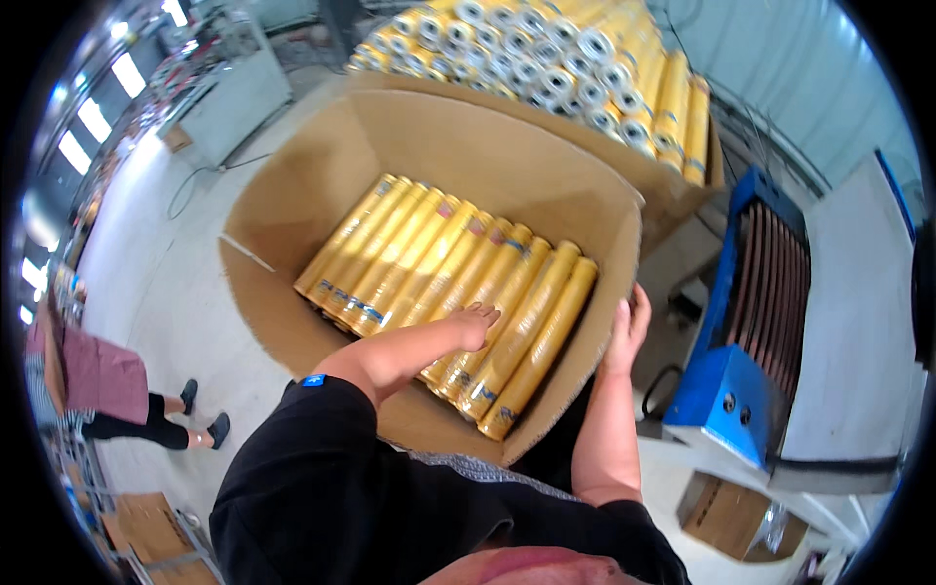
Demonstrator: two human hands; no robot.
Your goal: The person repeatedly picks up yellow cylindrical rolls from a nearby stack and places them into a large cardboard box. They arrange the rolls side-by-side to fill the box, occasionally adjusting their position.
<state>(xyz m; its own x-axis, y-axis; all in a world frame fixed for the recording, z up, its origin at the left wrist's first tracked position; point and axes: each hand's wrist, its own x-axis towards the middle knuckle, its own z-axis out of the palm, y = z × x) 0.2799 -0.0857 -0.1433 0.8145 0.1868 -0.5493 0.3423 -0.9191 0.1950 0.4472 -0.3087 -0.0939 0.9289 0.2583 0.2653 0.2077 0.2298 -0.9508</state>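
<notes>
A large open cardboard box (409, 127) stands in front of me. A row of long yellow rolls (429, 244), wrapped in shiny clear film, lies side by side in it. My left hand (475, 327) reaches over the near wall and lies on the rolls toward the right of the row, palm down, fingers stretched out. It is open and grips none of them. At the box's right side, my right hand (629, 331) rests against the outer wall near the rim. Its fingers point up, with the thumb apart from them. What lies beneath the top rolls is hidden.
Behind the box, a stack of yellow rolls (585, 68) shows its pale hollow ends. To the right stands a blue and grey machine (751, 322) with dark ribs. A smaller cardboard box (731, 517) sits below it. At the left, another person (117, 390) stands on the pale floor.
</notes>
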